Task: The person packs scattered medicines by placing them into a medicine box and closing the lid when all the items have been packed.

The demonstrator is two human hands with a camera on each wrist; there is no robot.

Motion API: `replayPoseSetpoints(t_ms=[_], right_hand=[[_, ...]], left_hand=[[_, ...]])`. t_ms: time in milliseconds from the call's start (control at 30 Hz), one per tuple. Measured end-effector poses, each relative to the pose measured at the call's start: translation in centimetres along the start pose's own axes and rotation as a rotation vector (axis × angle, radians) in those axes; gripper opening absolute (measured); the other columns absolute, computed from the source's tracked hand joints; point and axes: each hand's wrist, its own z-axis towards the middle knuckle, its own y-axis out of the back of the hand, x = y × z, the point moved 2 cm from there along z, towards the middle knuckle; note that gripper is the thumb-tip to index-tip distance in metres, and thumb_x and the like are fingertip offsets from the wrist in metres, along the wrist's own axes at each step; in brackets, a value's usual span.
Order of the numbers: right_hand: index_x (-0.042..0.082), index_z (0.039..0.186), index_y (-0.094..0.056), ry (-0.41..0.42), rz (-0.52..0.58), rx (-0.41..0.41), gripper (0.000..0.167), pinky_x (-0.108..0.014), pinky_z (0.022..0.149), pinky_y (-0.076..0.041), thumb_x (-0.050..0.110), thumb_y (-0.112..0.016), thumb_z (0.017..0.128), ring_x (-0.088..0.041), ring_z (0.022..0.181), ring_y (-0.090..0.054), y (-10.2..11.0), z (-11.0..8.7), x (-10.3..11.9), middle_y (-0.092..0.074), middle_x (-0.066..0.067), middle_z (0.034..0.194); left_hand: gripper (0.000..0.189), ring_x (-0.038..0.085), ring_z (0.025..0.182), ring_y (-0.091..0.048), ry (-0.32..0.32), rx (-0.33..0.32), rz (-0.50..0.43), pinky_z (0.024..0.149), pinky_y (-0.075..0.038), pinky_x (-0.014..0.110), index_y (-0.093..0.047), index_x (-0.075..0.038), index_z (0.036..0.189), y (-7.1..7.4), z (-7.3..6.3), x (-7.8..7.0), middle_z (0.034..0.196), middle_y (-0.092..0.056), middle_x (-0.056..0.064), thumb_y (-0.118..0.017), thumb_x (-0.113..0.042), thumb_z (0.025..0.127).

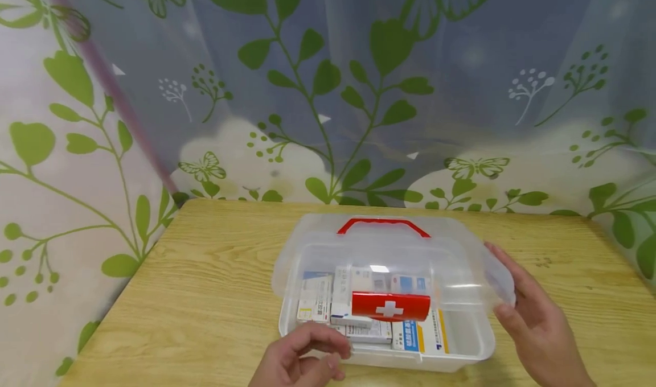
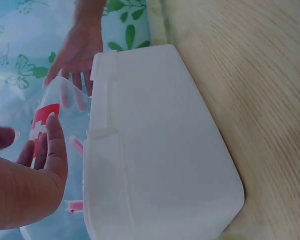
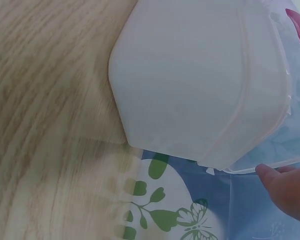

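A clear plastic first-aid box (image 1: 359, 357) sits on the table with its see-through lid (image 1: 318, 233) raised. The lid bears a red handle (image 1: 381, 222) and a red latch (image 1: 366, 306) with a white cross. Several medicine boxes (image 1: 315, 299) lie inside, partly seen through the lid. My right hand (image 1: 540, 321) holds the lid's right edge, thumb in front and fingers behind. In the right wrist view that thumb (image 3: 276, 182) lies right at the lid's rim. My left hand (image 1: 302, 355), fingers loosely bent and holding nothing, is at the front rim, below and left of the latch.
The wood-grain table (image 1: 205, 296) extends around the box. Behind it hangs a curtain (image 1: 359, 119) printed with green leaves and butterflies, and a similar printed cloth (image 1: 77, 176) runs along the left side.
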Motion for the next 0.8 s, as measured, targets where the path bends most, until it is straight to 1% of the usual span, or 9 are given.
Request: replayPoseSetpoints(t_ms=[33,100,200,267,333,400,500,567,800], right_hand=[[0.000,0.149,-0.025,0.004,0.002,0.005,0.057,-0.016,0.095,-0.040,-0.013,-0.042,0.096,-0.009,0.133,-0.036,0.0,0.0,-0.1,-0.025,-0.008,0.155],[-0.001,0.149,-0.024,0.008,0.012,0.013,0.058,-0.016,0.095,-0.040,-0.013,-0.043,0.096,-0.009,0.132,-0.037,0.0,-0.1,-0.3,-0.025,-0.008,0.155],[0.000,0.150,-0.022,-0.004,0.034,0.026,0.059,-0.016,0.094,-0.042,-0.011,-0.043,0.096,-0.009,0.131,-0.038,0.0,-0.4,-0.5,-0.024,-0.006,0.156],[0.001,0.151,-0.021,-0.018,0.033,0.036,0.060,-0.016,0.093,-0.043,-0.010,-0.044,0.097,-0.009,0.129,-0.039,0.1,-0.6,-0.5,-0.024,-0.005,0.156],[0.004,0.151,-0.021,-0.042,-0.003,0.039,0.061,-0.016,0.090,-0.045,-0.009,-0.046,0.097,-0.008,0.127,-0.041,0.1,-0.9,-0.5,-0.024,-0.004,0.155],[0.006,0.152,-0.022,-0.061,-0.088,0.042,0.063,-0.015,0.088,-0.046,-0.008,-0.048,0.096,-0.007,0.123,-0.044,0.1,-1.1,-0.5,-0.026,-0.004,0.155],[0.010,0.153,-0.022,-0.095,-0.221,0.049,0.066,-0.014,0.086,-0.046,-0.007,-0.050,0.095,-0.005,0.118,-0.047,0.1,-1.4,-0.5,-0.029,-0.006,0.153],[0.011,0.153,-0.021,-0.096,-0.293,0.064,0.068,-0.013,0.087,-0.044,-0.008,-0.051,0.095,-0.004,0.117,-0.048,0.1,-1.5,-0.6,-0.029,-0.008,0.153],[0.009,0.153,-0.021,-0.065,-0.376,0.070,0.075,-0.010,0.091,-0.040,-0.014,-0.054,0.090,-0.002,0.122,-0.045,0.2,-1.7,-0.5,-0.026,-0.011,0.154]], left_hand=[[0.021,0.023,0.095,-0.061,-0.049,0.024,0.074,0.079,-0.055,0.031,-0.062,-0.001,0.112,0.0,-0.2,-0.1,0.107,-0.062,0.013,-0.061,-0.010,0.093],[0.018,0.018,0.092,-0.061,-0.217,0.077,0.258,0.075,-0.055,0.026,-0.064,-0.006,0.109,-0.1,-0.4,-0.3,0.104,-0.063,0.008,-0.062,-0.008,0.092],[0.016,0.012,0.094,-0.059,-0.650,0.075,0.684,0.078,-0.053,0.021,-0.064,-0.010,0.110,-0.2,-1.1,-1.1,0.104,-0.062,0.002,-0.060,-0.010,0.094],[0.016,0.013,0.095,-0.059,-0.947,-0.014,0.966,0.081,-0.051,0.020,-0.065,-0.011,0.109,-0.3,-1.5,-1.8,0.106,-0.062,0.000,-0.059,-0.014,0.095],[0.018,0.014,0.100,-0.059,-1.129,-0.141,1.180,0.086,-0.048,0.020,-0.067,-0.013,0.107,-0.3,-1.6,-2.5,0.109,-0.063,0.000,-0.055,-0.022,0.098],[0.021,0.021,0.099,-0.060,-1.280,-0.238,1.271,0.084,-0.050,0.025,-0.070,-0.013,0.101,-0.1,-1.1,-3.2,0.106,-0.066,0.004,-0.052,-0.023,0.097],[0.022,0.025,0.097,-0.061,-1.432,-0.336,1.343,0.079,-0.051,0.031,-0.071,-0.014,0.095,0.3,-0.1,-4.1,0.105,-0.067,0.008,-0.051,-0.022,0.096],[0.021,0.028,0.095,-0.061,-1.518,-0.352,1.353,0.078,-0.051,0.035,-0.071,-0.012,0.094,0.6,0.5,-4.4,0.104,-0.067,0.011,-0.052,-0.021,0.096],[0.049,0.028,0.114,-0.057,-1.441,-0.212,1.457,0.098,-0.044,0.040,-0.066,-0.011,0.116,0.8,1.1,-4.1,0.127,-0.059,0.015,-0.039,-0.048,0.100]])
